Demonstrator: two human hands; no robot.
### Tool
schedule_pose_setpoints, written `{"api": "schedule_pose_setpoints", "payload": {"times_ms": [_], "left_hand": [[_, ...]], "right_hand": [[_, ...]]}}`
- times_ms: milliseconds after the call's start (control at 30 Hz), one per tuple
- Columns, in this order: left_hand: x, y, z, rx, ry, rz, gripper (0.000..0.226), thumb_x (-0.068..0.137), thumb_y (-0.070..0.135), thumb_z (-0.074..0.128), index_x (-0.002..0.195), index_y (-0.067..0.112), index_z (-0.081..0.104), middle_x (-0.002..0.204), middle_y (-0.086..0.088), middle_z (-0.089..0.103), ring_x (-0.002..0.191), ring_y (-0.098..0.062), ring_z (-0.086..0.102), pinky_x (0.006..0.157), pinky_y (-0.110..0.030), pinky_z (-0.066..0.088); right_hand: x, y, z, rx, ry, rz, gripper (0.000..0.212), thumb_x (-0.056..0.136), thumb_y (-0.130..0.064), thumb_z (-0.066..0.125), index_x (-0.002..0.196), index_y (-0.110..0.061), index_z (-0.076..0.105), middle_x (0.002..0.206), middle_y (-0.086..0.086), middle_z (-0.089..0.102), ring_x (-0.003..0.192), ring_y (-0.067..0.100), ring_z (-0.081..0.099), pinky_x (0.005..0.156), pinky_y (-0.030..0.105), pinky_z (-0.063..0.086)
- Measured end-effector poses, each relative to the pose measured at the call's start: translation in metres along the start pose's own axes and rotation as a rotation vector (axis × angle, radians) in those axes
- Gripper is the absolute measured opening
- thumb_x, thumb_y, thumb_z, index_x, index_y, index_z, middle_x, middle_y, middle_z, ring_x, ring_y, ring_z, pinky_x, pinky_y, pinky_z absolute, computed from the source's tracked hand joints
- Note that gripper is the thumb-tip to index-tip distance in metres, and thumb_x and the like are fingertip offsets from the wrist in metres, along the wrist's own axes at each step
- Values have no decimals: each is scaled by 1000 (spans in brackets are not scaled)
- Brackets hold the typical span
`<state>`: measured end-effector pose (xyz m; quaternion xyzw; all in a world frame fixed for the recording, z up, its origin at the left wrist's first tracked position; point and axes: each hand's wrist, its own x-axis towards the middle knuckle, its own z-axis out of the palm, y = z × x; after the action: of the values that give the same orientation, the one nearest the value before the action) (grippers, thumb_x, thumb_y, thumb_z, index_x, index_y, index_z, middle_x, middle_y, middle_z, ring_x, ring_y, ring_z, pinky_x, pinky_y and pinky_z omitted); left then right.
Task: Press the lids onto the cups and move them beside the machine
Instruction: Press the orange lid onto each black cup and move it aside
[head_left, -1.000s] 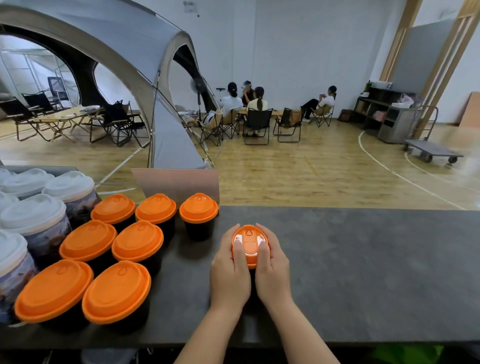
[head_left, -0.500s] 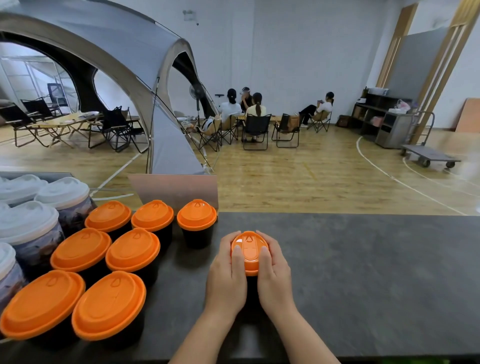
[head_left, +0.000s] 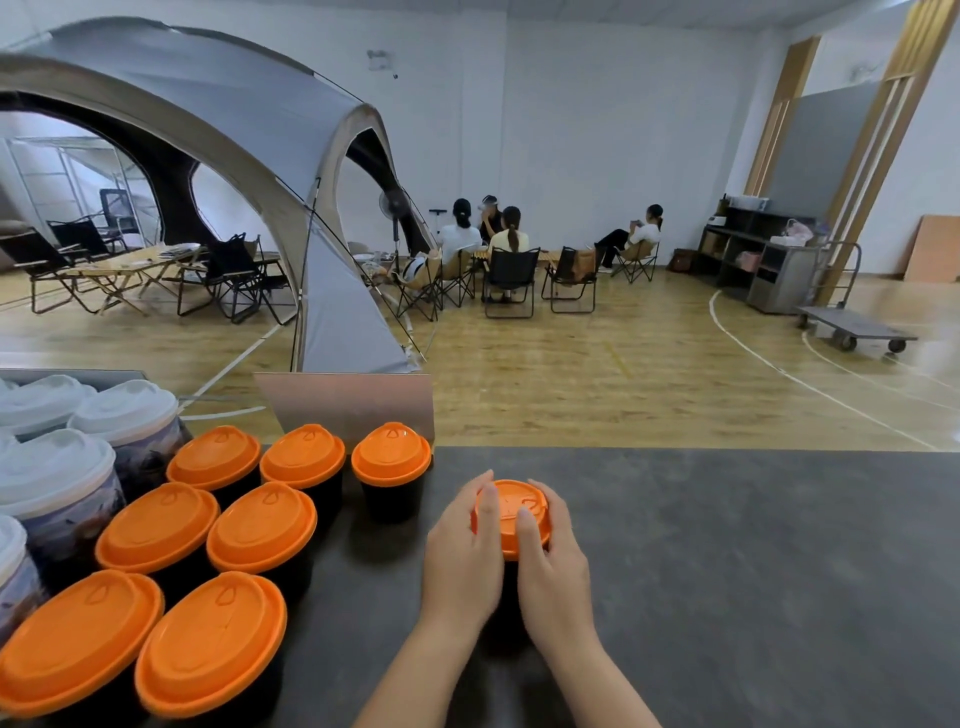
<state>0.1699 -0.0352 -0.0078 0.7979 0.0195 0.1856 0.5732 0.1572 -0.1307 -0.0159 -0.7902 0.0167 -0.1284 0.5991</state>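
Cup lid (head_left: 511, 514), orange and round, sits on a black cup whose body is almost wholly hidden behind the two hands, near the front middle of the dark grey counter (head_left: 727, 571). The left hand (head_left: 462, 561) cups the lid's left edge with its thumb laid across the top; the right hand (head_left: 556, 566) does the same on the right, thumb on top and fingers curled round the far rim. Both hands grip the lid and cup, and look to be pressing down; whether the lid has snapped fully home cannot be told from this view.

The cup stands upright between the palms, equally close to both hands, so neither has the advantage for a lift. What matters for the move is direction: the finished cups are all to the left. Seven orange-lidded black cups (head_left: 262, 530) stand in rows there, the nearest of them, at the back right of the group (head_left: 391, 457), just beside the left hand's fingertips. A sideways carry to the left would likely fall to the left hand, and a space beside that last cup looks the natural spot.

Further left stand taller cups with white lids (head_left: 124, 410). Behind the orange group a flat pinkish panel (head_left: 345, 402) stands upright at the counter's far edge; no machine can be made out with certainty.
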Motion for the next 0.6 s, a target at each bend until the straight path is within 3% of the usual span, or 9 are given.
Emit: {"api": "schedule_pose_setpoints", "payload": {"times_ms": [67, 167, 267, 333, 500, 600], "left_hand": [[-4, -4, 7, -22, 20, 27, 38, 98, 49, 37, 127, 36, 58, 118, 18, 62, 107, 0, 59, 92, -18, 47], [-7, -10, 12, -97, 66, 10, 35, 94, 48, 36, 118, 39, 59, 106, 22, 64, 99, 8, 59, 74, -5, 45], [-7, -14, 15, -122, 74, 7, 35, 94, 49, 36, 119, 39, 58, 107, 23, 64, 100, 10, 58, 74, -7, 47], [-6, -16, 16, -117, 74, 8, 35, 94, 50, 35, 120, 40, 57, 107, 25, 63, 100, 12, 57, 74, -8, 48], [-4, -20, 17, -172, 64, -6, 33, 93, 52, 38, 118, 42, 57, 106, 26, 64, 99, 8, 59, 78, -18, 51], [-7, -21, 16, -235, 59, -25, 35, 90, 59, 38, 122, 48, 48, 115, 20, 61, 104, 0, 61, 88, -26, 52]], "right_hand": [[2, 0, 1, 24, 28, 5, 29, 101, -42, 42, 130, -40, 48, 116, -9, 62, 101, 3, 59, 78, 13, 45], [7, 3, 6, 31, 38, -26, 33, 96, -54, 38, 125, -43, 46, 110, -13, 61, 96, 2, 60, 71, 13, 47], [8, 7, 10, 69, 70, -63, 59, 81, -68, 30, 129, -40, 51, 107, -19, 61, 96, -2, 61, 71, 9, 48], [9, 9, 11, 83, 72, -75, 65, 80, -69, 28, 131, -37, 52, 108, -18, 62, 97, -3, 61, 72, 9, 49], [9, 11, 10, 102, 60, -72, 60, 83, -66, 31, 130, -37, 52, 108, -18, 62, 96, -3, 61, 72, 8, 48], [9, 12, 8, 185, 54, -58, 52, 86, -65, 31, 124, -40, 55, 108, -19, 64, 98, -5, 62, 77, 10, 49]]}}
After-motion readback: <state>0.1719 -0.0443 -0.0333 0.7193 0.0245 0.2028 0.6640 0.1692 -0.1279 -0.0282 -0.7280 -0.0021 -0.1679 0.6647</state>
